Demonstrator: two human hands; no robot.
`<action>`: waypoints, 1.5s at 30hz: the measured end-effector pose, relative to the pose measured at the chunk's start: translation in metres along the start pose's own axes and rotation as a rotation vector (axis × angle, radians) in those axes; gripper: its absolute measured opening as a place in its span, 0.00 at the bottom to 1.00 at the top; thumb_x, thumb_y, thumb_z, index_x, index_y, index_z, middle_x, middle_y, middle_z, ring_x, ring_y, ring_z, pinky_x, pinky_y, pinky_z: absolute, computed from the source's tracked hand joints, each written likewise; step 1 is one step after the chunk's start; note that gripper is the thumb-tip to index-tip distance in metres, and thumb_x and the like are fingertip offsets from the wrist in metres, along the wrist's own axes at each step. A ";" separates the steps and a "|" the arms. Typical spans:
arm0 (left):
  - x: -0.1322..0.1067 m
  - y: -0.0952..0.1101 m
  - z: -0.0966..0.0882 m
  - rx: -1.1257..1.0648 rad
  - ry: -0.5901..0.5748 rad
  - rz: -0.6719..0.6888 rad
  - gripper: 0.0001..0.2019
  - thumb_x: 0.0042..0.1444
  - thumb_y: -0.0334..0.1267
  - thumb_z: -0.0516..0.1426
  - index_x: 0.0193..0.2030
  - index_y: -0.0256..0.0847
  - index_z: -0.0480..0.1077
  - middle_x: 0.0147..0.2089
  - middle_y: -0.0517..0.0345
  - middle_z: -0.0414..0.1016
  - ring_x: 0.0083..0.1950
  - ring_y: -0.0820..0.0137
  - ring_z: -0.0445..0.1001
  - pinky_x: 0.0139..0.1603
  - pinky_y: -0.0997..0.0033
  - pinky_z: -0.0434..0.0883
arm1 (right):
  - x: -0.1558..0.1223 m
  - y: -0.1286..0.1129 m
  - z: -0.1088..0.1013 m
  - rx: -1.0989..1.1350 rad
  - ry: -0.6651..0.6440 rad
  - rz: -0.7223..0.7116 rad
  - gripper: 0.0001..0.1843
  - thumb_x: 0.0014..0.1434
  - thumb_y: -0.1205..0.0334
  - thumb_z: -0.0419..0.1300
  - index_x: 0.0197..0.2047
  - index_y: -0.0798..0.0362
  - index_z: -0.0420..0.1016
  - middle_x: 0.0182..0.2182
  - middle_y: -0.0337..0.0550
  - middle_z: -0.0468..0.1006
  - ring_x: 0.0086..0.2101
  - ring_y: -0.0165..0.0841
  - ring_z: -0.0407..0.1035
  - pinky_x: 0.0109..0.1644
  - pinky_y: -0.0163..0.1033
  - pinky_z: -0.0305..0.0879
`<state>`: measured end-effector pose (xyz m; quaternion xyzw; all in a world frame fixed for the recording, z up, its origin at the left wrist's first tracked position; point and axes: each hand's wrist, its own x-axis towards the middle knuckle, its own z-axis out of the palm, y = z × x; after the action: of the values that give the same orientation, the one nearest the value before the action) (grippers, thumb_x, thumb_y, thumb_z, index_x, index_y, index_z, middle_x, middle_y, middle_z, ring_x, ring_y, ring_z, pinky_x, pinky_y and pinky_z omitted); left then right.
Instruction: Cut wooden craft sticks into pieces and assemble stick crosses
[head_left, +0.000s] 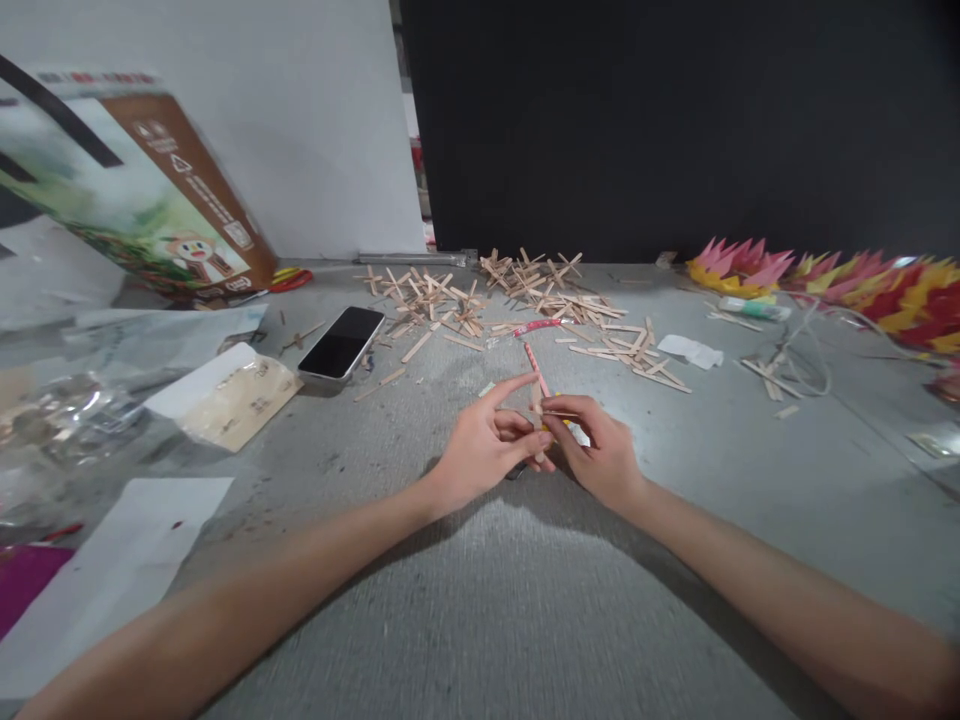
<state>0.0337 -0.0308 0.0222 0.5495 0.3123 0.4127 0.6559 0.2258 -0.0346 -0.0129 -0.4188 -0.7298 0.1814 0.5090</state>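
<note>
My left hand (480, 445) is closed on a wooden craft stick (537, 396), its index finger stretched along toward the top. My right hand (600, 450) pinches at the same stick from the right, thumb and finger together; whether a second stick is crossed there I cannot tell. Just beyond the fingertips lies a slim pink patterned stick (532, 357), perhaps a pen, its near end hidden by the hands. Something yellow and white (576, 432) shows partly behind my right fingers. A small dark object (515, 470) is mostly covered by my left hand.
Loose and crossed craft sticks (431, 300) are heaped at the back, more (637, 352) to the right. A phone (342, 344), a paper packet (247, 400) and a printed bag (150, 190) occupy the left. Pink and yellow paper petals (739, 268), a glue tube (754, 308) and a white cable (806, 350) lie right.
</note>
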 end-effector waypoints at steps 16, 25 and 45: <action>0.008 -0.004 -0.010 -0.069 -0.013 -0.051 0.39 0.60 0.53 0.67 0.70 0.36 0.60 0.34 0.50 0.85 0.32 0.57 0.86 0.37 0.64 0.80 | -0.001 0.004 0.001 -0.114 -0.012 -0.102 0.09 0.73 0.64 0.58 0.51 0.46 0.80 0.45 0.43 0.87 0.44 0.36 0.82 0.47 0.40 0.78; 0.009 -0.011 -0.010 -0.075 0.022 -0.016 0.35 0.60 0.56 0.67 0.67 0.38 0.64 0.31 0.55 0.82 0.29 0.59 0.85 0.33 0.65 0.81 | -0.001 0.002 0.003 -0.149 -0.011 -0.150 0.10 0.74 0.65 0.58 0.52 0.46 0.79 0.44 0.43 0.87 0.44 0.35 0.82 0.48 0.41 0.77; 0.005 -0.010 -0.002 -0.086 0.013 -0.050 0.32 0.64 0.47 0.64 0.71 0.41 0.60 0.35 0.59 0.79 0.28 0.67 0.82 0.33 0.69 0.77 | 0.006 0.005 0.001 -0.141 0.025 0.021 0.09 0.73 0.60 0.58 0.50 0.47 0.80 0.43 0.43 0.86 0.40 0.37 0.81 0.46 0.41 0.77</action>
<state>0.0359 -0.0262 0.0121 0.5101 0.3123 0.4126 0.6871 0.2258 -0.0270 -0.0136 -0.4633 -0.7299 0.1298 0.4855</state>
